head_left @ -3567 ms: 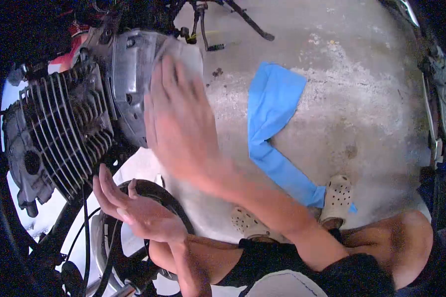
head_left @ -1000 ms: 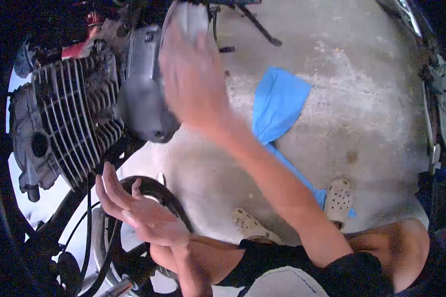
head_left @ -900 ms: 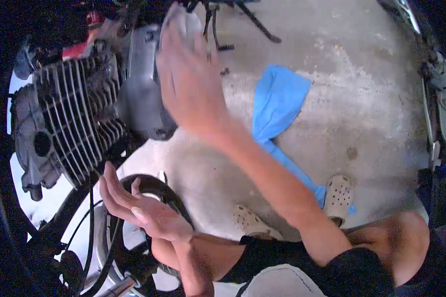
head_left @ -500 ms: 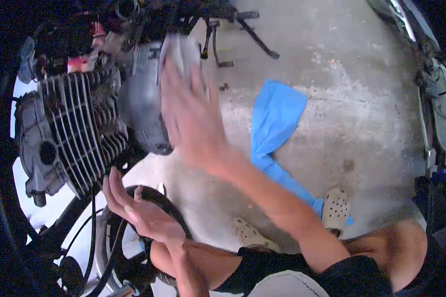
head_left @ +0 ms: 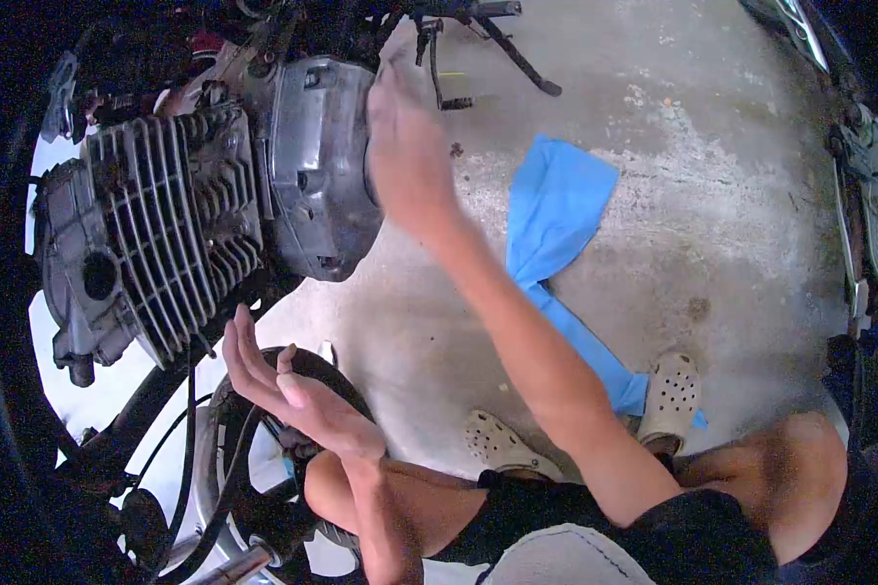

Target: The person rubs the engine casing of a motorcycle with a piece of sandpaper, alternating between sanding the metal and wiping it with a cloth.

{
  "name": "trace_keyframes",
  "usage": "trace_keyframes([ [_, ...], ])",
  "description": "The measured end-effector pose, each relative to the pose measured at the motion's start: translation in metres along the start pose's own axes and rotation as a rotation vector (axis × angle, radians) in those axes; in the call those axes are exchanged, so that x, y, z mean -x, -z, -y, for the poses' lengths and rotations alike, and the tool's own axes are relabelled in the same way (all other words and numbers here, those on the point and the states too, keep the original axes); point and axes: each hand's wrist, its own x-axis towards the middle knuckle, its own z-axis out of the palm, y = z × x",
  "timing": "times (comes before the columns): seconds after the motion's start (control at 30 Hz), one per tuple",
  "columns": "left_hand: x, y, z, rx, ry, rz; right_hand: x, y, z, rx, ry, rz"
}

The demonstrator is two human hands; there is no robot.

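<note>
My right hand (head_left: 410, 146) is at the right side of the smooth grey engine cover (head_left: 312, 180), with its arm stretched up across the view. Motion blurs its fingers, and I cannot make out whether anything is in them. Below the finned engine cylinder (head_left: 161, 229), my left hand (head_left: 302, 395) is open and palm up, its fingers stretched toward the upper left. Nothing lies on that palm. Fins and cover belong to a motorcycle engine.
A blue cloth (head_left: 561, 210) lies crumpled on the concrete floor (head_left: 712, 263), reaching to a beige clog (head_left: 671, 395). A wheel (head_left: 337, 375) is behind my left hand. A stand leg (head_left: 517, 57) and footpeg jut out at the top. Another vehicle (head_left: 868, 185) borders the right.
My right hand has moved from across the engine cover's face to its right edge, uncovering the face. My left hand stays open below the cylinder. The whole view has shifted slightly.
</note>
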Motion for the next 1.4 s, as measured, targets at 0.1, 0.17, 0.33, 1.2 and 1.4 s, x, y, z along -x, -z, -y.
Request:
trace_keyframes([
  [0.1, -0.01, 0.0, 0.007, -0.023, 0.13, -0.041, 0.025, -0.014, -0.013, 0.339, 0.3, -0.153],
  [0.17, -0.01, -0.005, -0.002, -0.051, 0.098, 0.016, 0.039, -0.009, -0.004, 0.357, 0.389, -0.112],
  [0.33, -0.003, -0.006, 0.007, -0.02, -0.036, 0.019, 0.024, -0.009, 0.015, 0.389, 0.458, -0.153],
  [1.2, 0.004, 0.012, -0.001, -0.068, -0.017, 0.093, -0.001, -0.008, 0.016, 0.368, 0.583, -0.188],
  [1.4, -0.001, 0.014, 0.0, -0.053, 0.016, 0.11, 0.026, -0.001, 0.005, 0.504, 0.56, -0.097],
])
